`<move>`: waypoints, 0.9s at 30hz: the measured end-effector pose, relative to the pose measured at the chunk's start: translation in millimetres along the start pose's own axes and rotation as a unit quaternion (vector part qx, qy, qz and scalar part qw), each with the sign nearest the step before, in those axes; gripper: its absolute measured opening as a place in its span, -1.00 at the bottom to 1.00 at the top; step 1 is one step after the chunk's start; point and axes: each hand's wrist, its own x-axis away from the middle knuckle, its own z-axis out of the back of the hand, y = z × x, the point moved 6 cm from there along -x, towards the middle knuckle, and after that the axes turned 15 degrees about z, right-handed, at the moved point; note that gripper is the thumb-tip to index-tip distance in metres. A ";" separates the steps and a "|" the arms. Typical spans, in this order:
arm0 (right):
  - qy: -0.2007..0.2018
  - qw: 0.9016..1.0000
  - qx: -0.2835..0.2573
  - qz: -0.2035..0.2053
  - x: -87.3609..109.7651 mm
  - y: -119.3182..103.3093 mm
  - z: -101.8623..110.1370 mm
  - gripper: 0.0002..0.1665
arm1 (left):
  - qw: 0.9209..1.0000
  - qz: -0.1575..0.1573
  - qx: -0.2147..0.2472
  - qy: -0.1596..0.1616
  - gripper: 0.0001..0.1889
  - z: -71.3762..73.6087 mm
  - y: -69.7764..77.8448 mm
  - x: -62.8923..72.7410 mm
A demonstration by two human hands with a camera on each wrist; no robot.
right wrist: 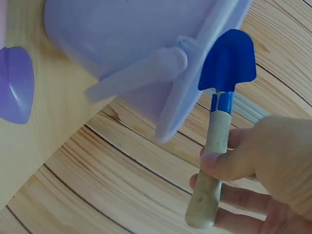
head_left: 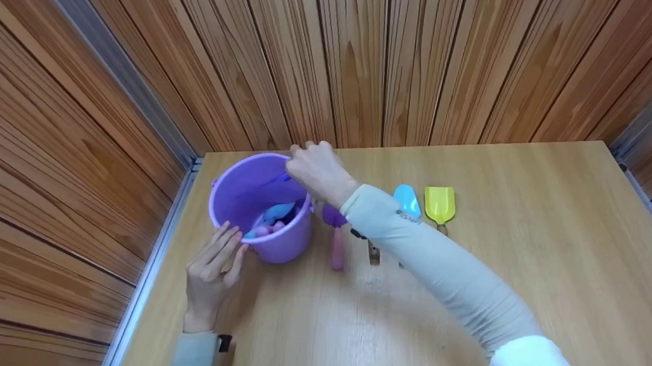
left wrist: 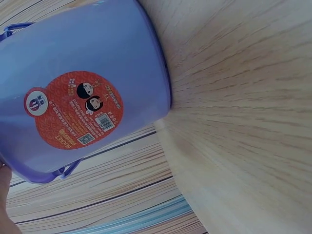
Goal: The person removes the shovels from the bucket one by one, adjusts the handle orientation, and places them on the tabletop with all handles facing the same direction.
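Best to steady the purple bucket [head_left: 288, 243] with straight-fingered left hand [head_left: 210, 278], easing the blue shovel [right wrist: 218, 131], gripped in right hand [head_left: 322, 174], gently inside it.

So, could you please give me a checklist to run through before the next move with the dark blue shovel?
1. Right hand holding the dark blue shovel: ok, gripped.
2. Left hand on the bucket: ok, touching it.
3. Bucket standing on the table: ok.
4. Bucket handle clear of the opening: ok, it hangs outside.
5. Room in the bucket: ok, the pieces inside lie low.
6. Shovel not touching the bucket: cannot tell, they overlap in the right wrist view.
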 end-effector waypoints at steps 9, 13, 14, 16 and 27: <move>-0.016 0.998 -0.049 -0.045 59.5 41.0 -0.8 -0.87 | 1.000 -0.001 0.001 -0.010 -0.71 3.5 1.8 -2.1; -0.004 0.986 -0.141 -0.085 96.3 71.8 -5.4 -0.74 | 1.000 0.004 -0.005 -0.005 -0.70 1.3 2.3 -5.2; -0.001 0.982 -0.159 -0.099 105.3 79.5 -7.6 -0.72 | 1.000 0.005 -0.006 -0.005 -0.70 0.8 2.3 -6.6; 0.003 0.973 -0.192 -0.125 123.5 93.3 -13.0 -0.74 | 1.000 0.006 -0.007 -0.007 -0.69 -0.2 2.2 -9.0; -0.016 0.890 -0.415 -0.190 206.8 111.0 -70.6 -0.75 | 1.000 -0.002 -0.002 0.002 -0.70 3.1 2.6 -6.7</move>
